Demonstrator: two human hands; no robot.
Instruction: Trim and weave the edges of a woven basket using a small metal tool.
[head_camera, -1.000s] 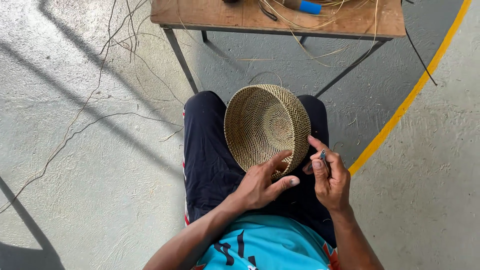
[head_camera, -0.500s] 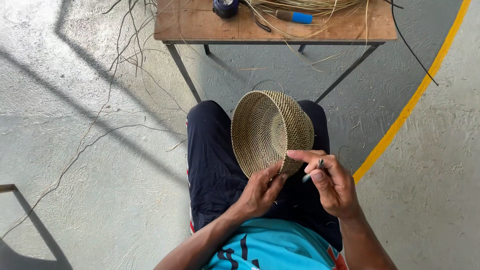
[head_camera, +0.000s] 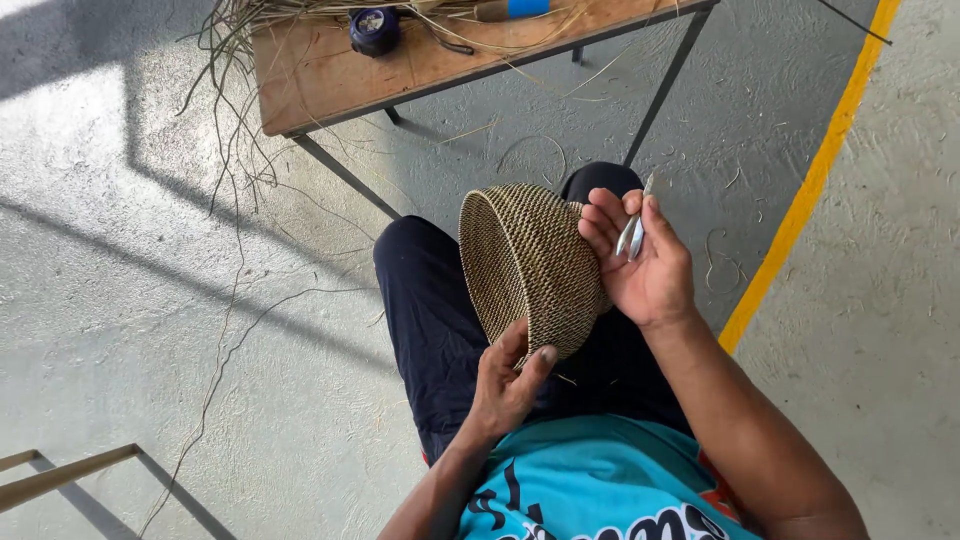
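Observation:
A round woven basket (head_camera: 530, 265) of tan and dark fibre rests on my lap, tipped on its side with the mouth facing left. My left hand (head_camera: 508, 382) grips its lower rim. My right hand (head_camera: 642, 262) lies against the basket's outer wall and pinches a small metal tool (head_camera: 632, 230), like tweezers or a needle, between thumb and fingers. I am seated, in dark trousers and a turquoise shirt.
A wooden table (head_camera: 330, 75) with dark metal legs stands ahead, with long dry fibre strands (head_camera: 235, 120) hanging off its left end, a dark round jar (head_camera: 375, 28) and a blue-handled tool (head_camera: 520, 8). A yellow floor line (head_camera: 800, 200) runs at right. Strands litter the concrete.
The basket has turned from mouth-up to lying on its side, mouth to the left. My right hand rose onto its outer wall with the tool; my left shifted to the lower rim.

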